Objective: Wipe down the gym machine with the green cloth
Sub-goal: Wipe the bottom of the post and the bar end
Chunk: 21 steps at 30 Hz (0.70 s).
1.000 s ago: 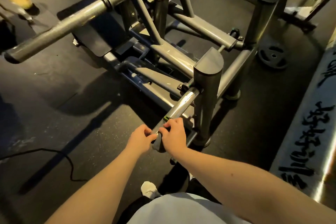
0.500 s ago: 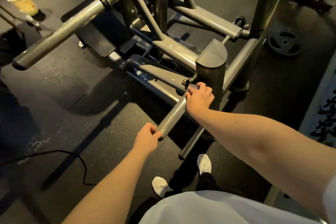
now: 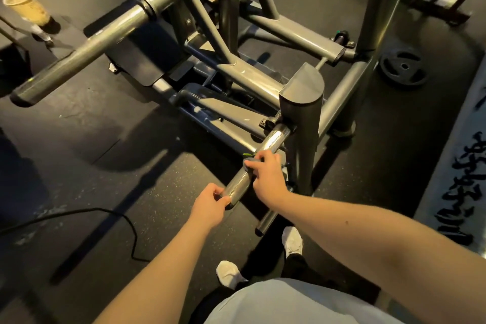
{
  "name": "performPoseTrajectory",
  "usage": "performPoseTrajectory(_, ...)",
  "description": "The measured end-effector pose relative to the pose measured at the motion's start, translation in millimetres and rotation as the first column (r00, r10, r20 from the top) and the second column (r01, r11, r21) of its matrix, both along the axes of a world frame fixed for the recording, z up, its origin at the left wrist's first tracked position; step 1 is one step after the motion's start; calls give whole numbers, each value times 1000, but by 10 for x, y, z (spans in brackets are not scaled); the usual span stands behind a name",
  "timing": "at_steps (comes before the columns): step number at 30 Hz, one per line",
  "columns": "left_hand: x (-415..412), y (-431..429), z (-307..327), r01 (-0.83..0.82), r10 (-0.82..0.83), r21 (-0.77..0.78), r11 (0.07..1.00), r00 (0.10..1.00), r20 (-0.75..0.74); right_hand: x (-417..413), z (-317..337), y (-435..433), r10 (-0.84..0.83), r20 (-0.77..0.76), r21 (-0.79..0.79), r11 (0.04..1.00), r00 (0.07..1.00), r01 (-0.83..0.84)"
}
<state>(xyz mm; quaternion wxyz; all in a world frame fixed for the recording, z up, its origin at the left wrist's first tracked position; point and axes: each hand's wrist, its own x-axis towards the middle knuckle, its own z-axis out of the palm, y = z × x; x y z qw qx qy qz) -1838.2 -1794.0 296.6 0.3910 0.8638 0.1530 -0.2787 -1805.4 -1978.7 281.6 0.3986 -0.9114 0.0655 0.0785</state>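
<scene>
Chrome weight peg [image 3: 274, 138] mid-wipe
Right hand [image 3: 265, 179] wraps green cloth [image 3: 247, 156] round it; left hand [image 3: 210, 205] pinches the tip: best steady there, stroke full-length.

Count:
- 1 gym machine [image 3: 249, 79]
- 2 short bars off its near post: upper bar [image 3: 273, 139], lower bar [image 3: 267, 218]
- 2 hands: left hand [image 3: 210, 204], right hand [image 3: 265, 179]
- 1 green cloth [image 3: 248, 161], mostly hidden
- 1 cup [image 3: 26, 6]
- 1 weight plate [image 3: 402, 68]
- 1 cable [image 3: 105, 212]
- 2 white shoes: left shoe [image 3: 228, 273], right shoe [image 3: 292, 241]
- 1 lettered strip [image 3: 452, 166]
</scene>
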Motion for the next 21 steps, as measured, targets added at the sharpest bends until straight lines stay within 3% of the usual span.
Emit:
performPoseTrajectory(4, -6, 11, -14, 3, -3, -27, 1000, 1000, 6, 410, -87, -348, -65, 81, -107, 992, 995, 73)
performPoseTrajectory(10, -44, 31, -58, -48, 42, -112, 993, 998, -54, 400, 14, -169, -387, -45, 106, 915, 921, 389)
performPoseTrajectory(17, -2, 20, -42, -177, 129, -237, 955, 970, -206, -512, 20, 600, -331, 37, 183, 930, 943, 320)
performPoseTrajectory(21, -55, -9, -87, -265, 198, -319, 910, 953, -228, -551, -36, 601, -253, -7, 193, 949, 967, 250)
